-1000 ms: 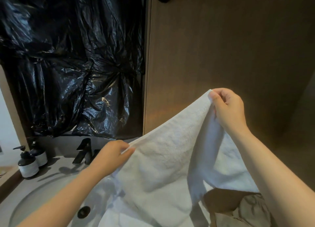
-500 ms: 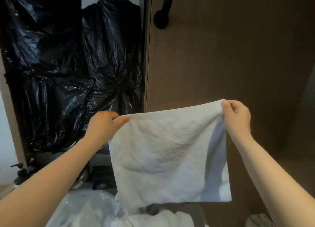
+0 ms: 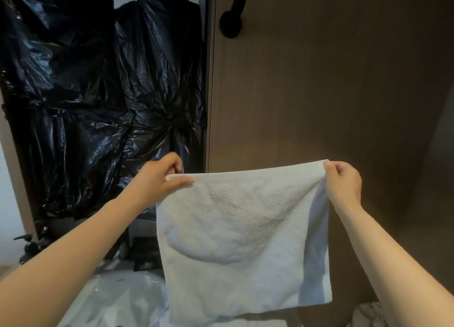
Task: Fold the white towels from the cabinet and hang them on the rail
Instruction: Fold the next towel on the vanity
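Pinching one top corner of the white towel [image 3: 240, 228] with your left hand [image 3: 157, 181] and one with your right hand [image 3: 344, 184], you hold it hanging flat before the wooden door [image 3: 319, 93]; folding step, likely next: bring corners together squarely.

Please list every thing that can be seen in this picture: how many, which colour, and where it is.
white towel: one, white, hangs in the middle, held up by its two top corners
black plastic sheeting: number unclear, glossy black, crumpled, covers the upper left
wooden panel: one, brown, fills the right side behind the towel
handle: one, black, at the top, near the panel's left edge
basin: one, white, bottom left
faucet: one, black, behind the basin, partly hidden by the towel
pump bottle: number unclear, dark, far left edge
left hand: one, pinches the towel's top left corner
right hand: one, pinches the towel's top right corner
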Demonstrator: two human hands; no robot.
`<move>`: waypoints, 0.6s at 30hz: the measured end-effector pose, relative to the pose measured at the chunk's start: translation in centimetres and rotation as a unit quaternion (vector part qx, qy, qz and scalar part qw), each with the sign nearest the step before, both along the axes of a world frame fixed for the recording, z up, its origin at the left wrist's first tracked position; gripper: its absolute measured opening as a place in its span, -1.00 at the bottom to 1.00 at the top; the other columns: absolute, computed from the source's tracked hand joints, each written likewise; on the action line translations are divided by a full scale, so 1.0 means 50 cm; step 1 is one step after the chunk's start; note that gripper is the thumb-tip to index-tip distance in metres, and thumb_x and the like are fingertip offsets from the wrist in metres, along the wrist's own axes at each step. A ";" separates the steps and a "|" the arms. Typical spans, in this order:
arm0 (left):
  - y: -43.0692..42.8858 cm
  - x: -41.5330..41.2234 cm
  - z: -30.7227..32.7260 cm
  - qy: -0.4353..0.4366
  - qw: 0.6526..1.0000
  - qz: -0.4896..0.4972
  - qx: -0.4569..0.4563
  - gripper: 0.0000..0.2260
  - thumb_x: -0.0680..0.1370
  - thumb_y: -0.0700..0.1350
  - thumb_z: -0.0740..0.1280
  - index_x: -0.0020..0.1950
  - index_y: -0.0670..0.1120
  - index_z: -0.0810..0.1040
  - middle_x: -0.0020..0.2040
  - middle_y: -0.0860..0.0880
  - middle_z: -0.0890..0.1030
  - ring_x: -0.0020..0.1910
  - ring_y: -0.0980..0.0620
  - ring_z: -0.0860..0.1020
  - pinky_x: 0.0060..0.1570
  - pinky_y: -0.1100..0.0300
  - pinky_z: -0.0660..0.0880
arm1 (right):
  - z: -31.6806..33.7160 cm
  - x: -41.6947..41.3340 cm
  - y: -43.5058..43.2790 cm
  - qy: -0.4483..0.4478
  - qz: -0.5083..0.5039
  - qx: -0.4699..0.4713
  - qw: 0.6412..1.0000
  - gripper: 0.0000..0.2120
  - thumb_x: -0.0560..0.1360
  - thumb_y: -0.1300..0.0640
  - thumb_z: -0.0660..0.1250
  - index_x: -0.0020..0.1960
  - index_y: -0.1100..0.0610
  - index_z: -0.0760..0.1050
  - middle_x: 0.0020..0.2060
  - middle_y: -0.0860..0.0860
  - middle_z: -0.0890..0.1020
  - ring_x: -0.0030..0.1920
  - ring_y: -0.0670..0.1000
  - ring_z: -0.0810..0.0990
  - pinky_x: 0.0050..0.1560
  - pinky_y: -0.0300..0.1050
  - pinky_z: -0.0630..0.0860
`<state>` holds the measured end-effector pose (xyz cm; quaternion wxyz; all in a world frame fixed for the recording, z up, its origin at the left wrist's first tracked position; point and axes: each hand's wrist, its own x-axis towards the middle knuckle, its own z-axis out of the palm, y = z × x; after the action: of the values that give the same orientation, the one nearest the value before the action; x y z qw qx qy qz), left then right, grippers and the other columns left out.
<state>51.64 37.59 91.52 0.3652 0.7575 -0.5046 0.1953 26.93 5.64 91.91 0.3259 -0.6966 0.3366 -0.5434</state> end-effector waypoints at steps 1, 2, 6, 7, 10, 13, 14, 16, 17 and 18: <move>-0.001 -0.001 0.001 0.003 1.000 0.002 0.011 -0.79 0.42 0.16 0.45 -0.16 0.14 0.46 -0.41 0.08 0.49 -0.44 0.16 0.42 -0.41 0.28 0.34 | -0.003 0.000 -0.002 0.003 -0.003 0.002 1.000 -0.76 0.63 0.01 0.20 0.00 0.15 0.55 -0.11 0.03 0.59 -0.02 0.02 0.56 0.06 -0.06 0.52; -0.002 -0.002 0.002 0.011 1.000 -0.004 0.021 -0.82 0.43 0.15 0.44 -0.18 0.11 0.52 -0.39 0.09 0.52 -0.42 0.17 0.45 -0.39 0.26 0.36 | -0.005 0.000 -0.004 0.006 -0.006 0.003 1.000 -0.76 0.63 0.01 0.20 0.00 0.14 0.54 -0.11 0.03 0.59 -0.02 0.02 0.56 0.07 -0.05 0.53; -0.003 -0.016 0.004 0.040 0.999 -0.012 0.009 -0.85 0.47 0.10 0.41 -0.22 0.07 0.67 -0.36 0.12 0.62 -0.37 0.13 0.56 -0.37 0.14 0.52 | -0.019 -0.001 -0.010 0.023 -0.019 0.009 1.000 -0.75 0.63 -0.01 0.19 -0.03 0.13 0.54 -0.17 0.00 0.57 -0.06 0.02 0.56 0.03 -0.03 0.53; -0.003 -0.020 0.003 0.048 0.999 -0.009 0.001 -0.88 0.48 0.06 0.42 -0.19 0.07 0.70 -0.34 0.09 0.64 -0.34 0.09 0.59 -0.31 0.06 0.58 | -0.024 0.000 -0.011 0.030 -0.024 0.012 0.999 -0.75 0.63 0.00 0.19 -0.03 0.14 0.54 -0.17 0.00 0.57 -0.07 0.02 0.55 -0.01 -0.05 0.51; -0.008 -0.038 -0.009 0.075 0.997 0.003 -0.001 -0.89 0.49 0.04 0.42 -0.22 0.12 0.70 -0.32 0.09 0.67 -0.30 0.11 0.62 -0.21 0.03 0.61 | -0.052 0.001 -0.017 0.066 -0.029 0.040 0.997 -0.72 0.63 0.02 0.20 -0.06 0.18 0.56 -0.16 0.05 0.58 -0.06 0.06 0.55 -0.04 -0.08 0.44; -0.014 -0.059 -0.035 0.098 0.995 0.006 0.025 -0.84 0.49 0.09 0.41 -0.25 0.09 0.70 -0.32 0.13 0.66 -0.31 0.21 0.60 -0.21 0.12 0.60 | -0.095 -0.006 -0.023 0.086 -0.033 0.079 0.993 -0.71 0.62 0.03 0.21 -0.06 0.22 0.58 -0.12 0.12 0.60 -0.02 0.11 0.55 0.01 -0.05 0.46; -0.015 -0.064 -0.043 0.100 0.994 0.010 0.033 -0.82 0.49 0.10 0.41 -0.24 0.07 0.71 -0.33 0.13 0.66 -0.32 0.21 0.60 -0.21 0.12 0.60 | -0.108 -0.009 -0.024 0.088 -0.034 0.086 0.992 -0.71 0.62 0.04 0.21 -0.06 0.23 0.58 -0.11 0.12 0.60 -0.02 0.11 0.55 0.03 -0.04 0.46; -0.016 -0.071 -0.052 0.102 0.993 0.024 0.047 -0.80 0.48 0.11 0.41 -0.24 0.04 0.71 -0.34 0.09 0.66 -0.32 0.18 0.60 -0.20 0.09 0.60 | -0.130 -0.013 -0.022 0.088 -0.033 0.096 0.991 -0.70 0.62 0.04 0.21 -0.06 0.23 0.58 -0.11 0.13 0.60 -0.03 0.12 0.55 0.02 -0.03 0.46; -0.017 -0.073 -0.055 0.105 0.992 0.032 0.054 -0.79 0.48 0.11 0.41 -0.24 0.02 0.71 -0.34 0.06 0.66 -0.31 0.15 0.61 -0.19 0.07 0.60 | -0.137 -0.014 -0.021 0.086 -0.027 0.101 0.991 -0.71 0.62 0.04 0.20 -0.07 0.23 0.57 -0.12 0.13 0.60 -0.04 0.13 0.55 0.00 -0.04 0.45; -0.018 -0.075 -0.057 0.112 0.991 0.039 0.059 -0.78 0.48 0.11 0.41 -0.26 0.01 0.70 -0.35 0.04 0.65 -0.31 0.11 0.61 -0.18 0.05 0.60 | -0.142 -0.016 -0.017 0.088 -0.018 0.105 0.990 -0.71 0.63 0.05 0.20 -0.09 0.23 0.56 -0.15 0.13 0.60 -0.04 0.15 0.57 -0.04 -0.05 0.45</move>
<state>47.88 36.70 88.68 0.3664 0.8137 -0.4415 0.0931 26.14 4.78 84.83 0.3568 -0.6971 0.4317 -0.4475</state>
